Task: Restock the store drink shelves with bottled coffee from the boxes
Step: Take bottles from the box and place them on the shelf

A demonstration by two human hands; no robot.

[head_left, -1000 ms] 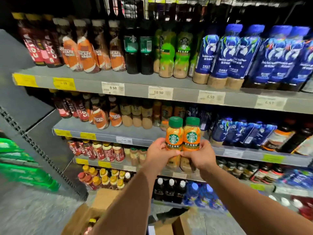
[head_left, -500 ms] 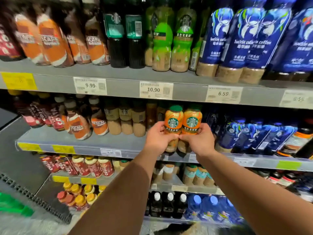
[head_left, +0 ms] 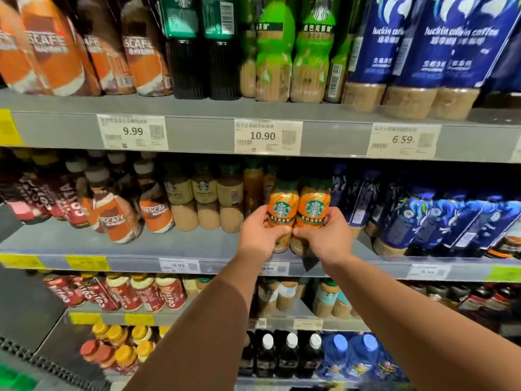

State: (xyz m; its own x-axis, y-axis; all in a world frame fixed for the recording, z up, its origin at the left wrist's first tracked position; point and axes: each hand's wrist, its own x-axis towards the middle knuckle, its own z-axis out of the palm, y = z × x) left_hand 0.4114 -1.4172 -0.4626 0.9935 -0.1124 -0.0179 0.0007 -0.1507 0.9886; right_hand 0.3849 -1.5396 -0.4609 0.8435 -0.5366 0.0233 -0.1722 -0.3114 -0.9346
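Observation:
Two orange-labelled coffee bottles with green caps stand side by side at the front of the second shelf (head_left: 197, 246). My left hand (head_left: 260, 235) grips the left orange bottle (head_left: 282, 208) around its lower half. My right hand (head_left: 321, 235) grips the right orange bottle (head_left: 313, 207) the same way. The two bottles touch each other, and their bases sit at or just above the shelf's front part. Their caps are in shadow under the shelf above. More orange bottles (head_left: 253, 187) stand behind them.
Beige coffee bottles (head_left: 204, 201) stand left of my hands and dark blue bottles (head_left: 406, 221) lean on the right. The upper shelf (head_left: 197, 131) with price tags hangs close above the caps. Lower shelves hold red, yellow-capped, black and blue bottles.
Both hands have carried the two orange bottles forward and up, from in front of the shelf edge in under the upper shelf. The view has closed in on the shelves.

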